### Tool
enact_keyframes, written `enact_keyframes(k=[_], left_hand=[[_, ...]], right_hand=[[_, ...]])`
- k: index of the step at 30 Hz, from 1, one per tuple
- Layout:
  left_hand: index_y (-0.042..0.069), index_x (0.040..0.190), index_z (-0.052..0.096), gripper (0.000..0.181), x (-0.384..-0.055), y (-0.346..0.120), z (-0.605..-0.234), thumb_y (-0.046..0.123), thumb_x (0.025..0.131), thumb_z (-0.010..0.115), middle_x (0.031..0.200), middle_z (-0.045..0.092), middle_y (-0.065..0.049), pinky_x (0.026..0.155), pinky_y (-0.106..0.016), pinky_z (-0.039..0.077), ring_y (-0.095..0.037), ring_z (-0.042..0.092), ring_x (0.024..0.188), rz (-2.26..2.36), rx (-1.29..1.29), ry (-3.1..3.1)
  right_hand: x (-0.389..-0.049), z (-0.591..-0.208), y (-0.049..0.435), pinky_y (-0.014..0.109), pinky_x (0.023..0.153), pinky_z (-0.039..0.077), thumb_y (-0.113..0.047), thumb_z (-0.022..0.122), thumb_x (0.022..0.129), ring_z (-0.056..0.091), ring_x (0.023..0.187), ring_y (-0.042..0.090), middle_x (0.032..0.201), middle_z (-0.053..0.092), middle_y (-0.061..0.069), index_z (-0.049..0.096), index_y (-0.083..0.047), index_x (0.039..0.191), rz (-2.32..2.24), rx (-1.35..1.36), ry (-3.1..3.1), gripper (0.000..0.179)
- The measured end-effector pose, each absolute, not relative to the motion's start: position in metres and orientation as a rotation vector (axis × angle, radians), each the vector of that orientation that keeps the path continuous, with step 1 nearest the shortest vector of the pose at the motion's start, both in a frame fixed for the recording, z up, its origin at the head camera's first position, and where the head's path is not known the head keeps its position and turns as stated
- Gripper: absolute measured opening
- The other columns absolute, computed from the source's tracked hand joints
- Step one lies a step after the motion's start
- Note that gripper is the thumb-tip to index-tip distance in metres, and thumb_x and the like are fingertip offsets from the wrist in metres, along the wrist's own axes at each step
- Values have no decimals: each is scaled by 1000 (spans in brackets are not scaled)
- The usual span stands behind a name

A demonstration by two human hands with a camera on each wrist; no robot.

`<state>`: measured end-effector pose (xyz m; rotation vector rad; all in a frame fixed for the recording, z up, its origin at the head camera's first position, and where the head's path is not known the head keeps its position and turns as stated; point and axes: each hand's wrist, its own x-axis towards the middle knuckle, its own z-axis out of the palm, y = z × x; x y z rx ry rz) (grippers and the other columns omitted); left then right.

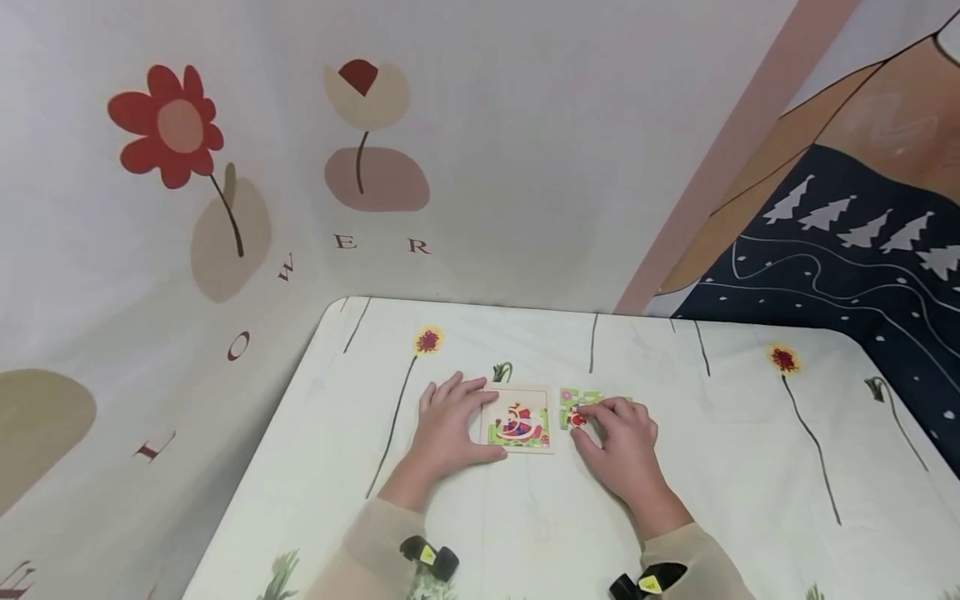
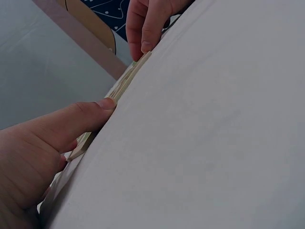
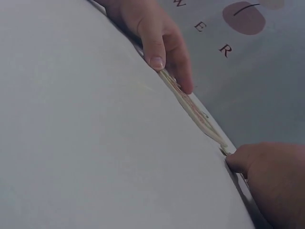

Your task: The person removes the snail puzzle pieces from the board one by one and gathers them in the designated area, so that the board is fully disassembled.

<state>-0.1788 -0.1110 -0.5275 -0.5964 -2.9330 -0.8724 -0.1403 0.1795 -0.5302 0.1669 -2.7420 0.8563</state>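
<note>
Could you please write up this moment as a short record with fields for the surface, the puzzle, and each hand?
surface: table under a pale cloth printed with stemmed flowers
puzzle board: small square wooden tray, flat on the cloth, colourful picture partly filled in
loose pieces: green and red puzzle pieces just right of the tray
left hand: left hand rests on the tray's left edge, thumb along its near side
right hand: right hand fingers curled on the loose pieces
backdrop: wall cloth with red flower and letters
</note>
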Motion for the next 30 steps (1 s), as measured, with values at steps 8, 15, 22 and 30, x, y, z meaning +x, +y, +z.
enact_keyframes(k=[8,15,22,30], left_hand=[[23,146,66,89,-179,-113,-525,57,70,97,163,49,0,125,-67,8,-36,27,158,-856,-590,-2942],[24,145,67,88,-179,-112,-528,57,70,96,163,49,1,125,-67,8,-35,28,158,-860,-588,-2937],[25,145,67,87,-179,-111,-528,57,70,96,162,50,1,125,-66,8,-35,28,158,-855,-583,-2941],[24,146,66,87,-179,-111,-526,59,71,95,162,50,-1,124,-68,9,-36,28,158,-846,-593,-2945]], right_hand=[[-142,-530,177,61,99,30,-21,86,89,46,118,36,117,65,11,80,-11,117,849,182,-2721,31],[-142,-531,174,61,102,28,-20,85,88,46,121,36,121,65,11,76,-9,123,887,183,-2685,39],[-148,-527,154,59,100,27,-21,86,88,48,117,34,119,65,7,77,-10,123,932,316,-2616,38],[-157,-522,124,58,100,31,-27,83,92,49,116,32,122,66,6,78,-13,122,869,408,-2688,33]])
